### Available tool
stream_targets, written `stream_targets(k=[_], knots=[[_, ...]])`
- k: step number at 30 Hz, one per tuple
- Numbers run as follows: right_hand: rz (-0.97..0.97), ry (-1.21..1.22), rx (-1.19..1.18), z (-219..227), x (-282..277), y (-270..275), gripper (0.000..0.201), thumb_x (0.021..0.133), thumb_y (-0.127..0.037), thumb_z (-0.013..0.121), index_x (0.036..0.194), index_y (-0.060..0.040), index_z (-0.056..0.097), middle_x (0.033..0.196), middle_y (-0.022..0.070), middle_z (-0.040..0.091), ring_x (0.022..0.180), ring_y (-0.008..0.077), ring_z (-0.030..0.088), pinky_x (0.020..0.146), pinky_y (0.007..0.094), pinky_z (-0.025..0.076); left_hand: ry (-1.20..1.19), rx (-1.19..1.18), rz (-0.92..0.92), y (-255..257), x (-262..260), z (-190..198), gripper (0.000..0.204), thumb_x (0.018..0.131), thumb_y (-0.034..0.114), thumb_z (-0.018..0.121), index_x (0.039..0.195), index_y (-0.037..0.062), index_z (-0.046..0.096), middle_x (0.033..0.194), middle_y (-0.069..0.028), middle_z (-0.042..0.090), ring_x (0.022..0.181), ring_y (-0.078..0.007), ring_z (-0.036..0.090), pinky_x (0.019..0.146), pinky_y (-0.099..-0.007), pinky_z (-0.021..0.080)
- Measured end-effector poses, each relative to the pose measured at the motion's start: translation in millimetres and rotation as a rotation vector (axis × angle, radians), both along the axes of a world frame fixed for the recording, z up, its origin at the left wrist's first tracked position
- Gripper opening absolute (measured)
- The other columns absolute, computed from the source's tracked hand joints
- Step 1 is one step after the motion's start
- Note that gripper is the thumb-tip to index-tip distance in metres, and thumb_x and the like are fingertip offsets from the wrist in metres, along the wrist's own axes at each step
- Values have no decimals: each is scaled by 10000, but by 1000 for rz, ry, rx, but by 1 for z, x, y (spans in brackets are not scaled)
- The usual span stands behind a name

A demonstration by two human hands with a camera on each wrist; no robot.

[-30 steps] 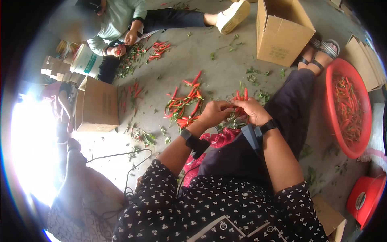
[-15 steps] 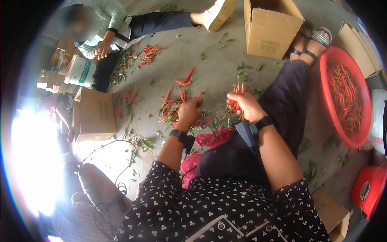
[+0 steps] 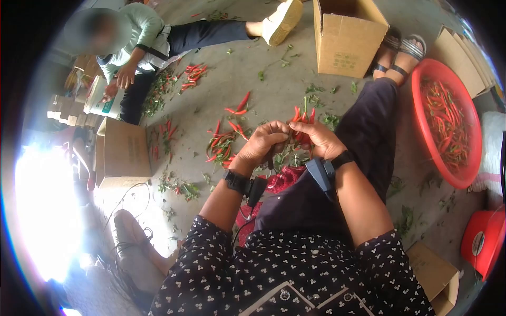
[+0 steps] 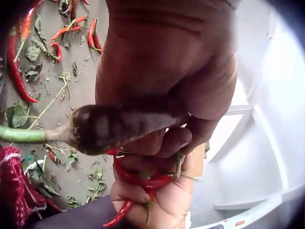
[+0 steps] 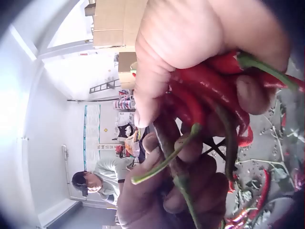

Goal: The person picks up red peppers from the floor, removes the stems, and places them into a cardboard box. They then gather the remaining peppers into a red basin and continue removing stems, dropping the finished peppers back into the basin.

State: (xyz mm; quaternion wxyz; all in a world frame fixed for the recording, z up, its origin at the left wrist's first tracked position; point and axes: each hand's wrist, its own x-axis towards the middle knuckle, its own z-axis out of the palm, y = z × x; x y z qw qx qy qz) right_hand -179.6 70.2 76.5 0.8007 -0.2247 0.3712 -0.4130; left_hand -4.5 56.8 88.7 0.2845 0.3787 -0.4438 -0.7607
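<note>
My left hand (image 3: pixel 263 141) is up against my right hand (image 3: pixel 320 139) above my lap. Its curled fingers hold a dark brownish-red chili pepper (image 4: pixel 107 128) with a green stem, lying across the palm in the left wrist view. My right hand grips a bunch of red chili peppers (image 5: pixel 209 86), their green stems poking out between thumb and fingers. In the head view red tips (image 3: pixel 297 112) rise above that fist. Just left of the hands, a loose pile of red chilies (image 3: pixel 221 148) with green stems lies on the floor.
A red basin (image 3: pixel 421 124) of chilies stands at the right, near a cardboard box (image 3: pixel 345 47). Another box (image 3: pixel 124 150) is at the left. Red mesh cloth (image 3: pixel 284 179) lies under my hands. Leaves litter the floor. Another person (image 3: pixel 142 31) sits at the upper left.
My left hand reached down to the floor pile half a second ago, then came back to my right hand with the dark chili. The right hand keeps its bunch.
</note>
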Motion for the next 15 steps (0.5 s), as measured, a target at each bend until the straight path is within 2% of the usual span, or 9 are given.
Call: stream_targets(k=[2,3,5,7,9,10,12,14,15], knots=[[-22,-20,-45,-9,0,-3,200,757,-275,664,859,-113,604,735,-1,601,594,79,540,461,196,360,4,22,18,-1,1,4,47,829,57,511,875,59,505,684,3,489,506,-59,387,459,-201,326],[-20,-21,-47,-18,-2,-6,200,757,-275,664,859,-113,604,735,-1,601,594,79,540,461,196,360,-46,43,90,-2,3,5,68,842,82,499,904,53,494,662,-14,499,488,-59,391,445,-199,321],[-246,-6,-14,-34,-7,-14,165,767,-263,647,844,-121,613,694,-13,592,562,77,526,456,204,359,-97,62,160,-7,11,6,97,855,106,487,932,47,483,639,-31,509,470,-58,395,431,-196,316],[-290,20,58,-24,-7,-12,178,776,-290,628,818,-118,613,656,-14,584,532,73,510,435,208,337,135,112,250,-16,27,9,107,883,111,436,971,57,465,614,-34,487,444,-60,358,423,-203,302],[-43,26,102,-13,-6,-8,220,775,-328,616,806,-110,614,633,-12,580,499,68,490,412,202,299,206,150,279,-26,28,13,104,889,114,427,980,71,456,604,-31,474,429,-64,335,416,-209,289],[57,62,10,-11,-4,-8,256,767,-350,613,810,-98,621,639,-3,584,509,67,499,411,201,297,263,209,270,-29,25,17,101,891,119,429,978,76,455,603,-31,470,428,-65,334,417,-208,290],[79,153,-38,-2,1,-2,253,771,-313,612,835,-69,636,628,17,584,529,70,522,409,202,298,324,283,225,-34,17,22,96,895,129,422,975,85,451,606,-31,462,432,-69,340,428,-211,299],[104,175,-65,1,2,-1,240,773,-292,615,831,-61,637,622,24,582,533,70,529,409,201,304,326,241,158,-38,2,24,99,897,131,417,974,80,451,615,-35,468,437,-71,342,433,-215,307],[55,119,-47,-1,5,-1,226,772,-270,620,823,-50,633,610,23,575,513,70,520,406,201,314,322,213,100,-38,-4,24,102,900,133,412,974,74,450,624,-40,475,442,-72,344,438,-218,315]])
